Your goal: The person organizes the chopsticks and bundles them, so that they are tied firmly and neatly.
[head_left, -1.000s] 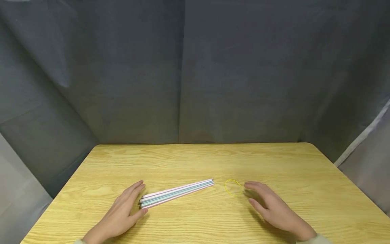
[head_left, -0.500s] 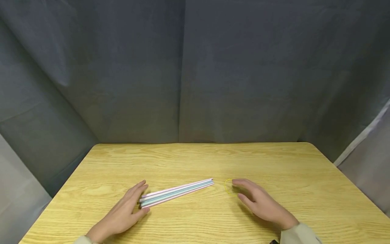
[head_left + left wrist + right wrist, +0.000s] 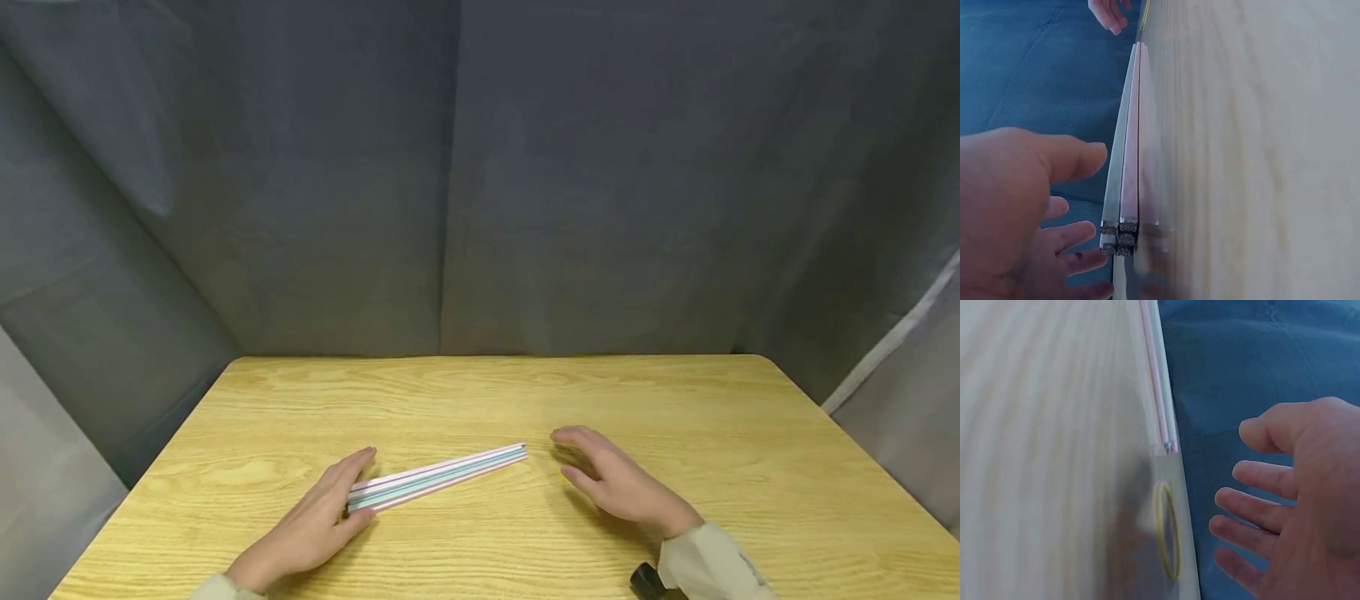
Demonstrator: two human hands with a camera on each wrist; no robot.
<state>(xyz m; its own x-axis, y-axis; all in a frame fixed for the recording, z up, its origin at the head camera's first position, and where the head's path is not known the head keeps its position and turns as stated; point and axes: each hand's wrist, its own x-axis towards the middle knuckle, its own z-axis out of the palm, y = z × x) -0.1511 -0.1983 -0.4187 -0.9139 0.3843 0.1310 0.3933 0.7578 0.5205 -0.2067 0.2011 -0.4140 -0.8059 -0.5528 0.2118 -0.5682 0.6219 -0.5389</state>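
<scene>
A bundle of pastel chopsticks, pink, white and pale blue-green, lies slantwise on the table. Their square, patterned butt ends face my left hand, whose spread thumb and fingers stand around that end without a visible grip. My right hand hovers just beyond the thin tips, with its fingers loosely bent and nothing held. Below it lies a yellow rubber band, mostly hidden by that hand in the head view but shown whole in the right wrist view.
The wood-grain table has a dark grey curtain behind it and cloth at both sides. A small black device sits beside the right sleeve.
My right hand has moved left, over the rubber band and closer to the chopstick tips. My left hand has shifted slightly right, further over the butt ends.
</scene>
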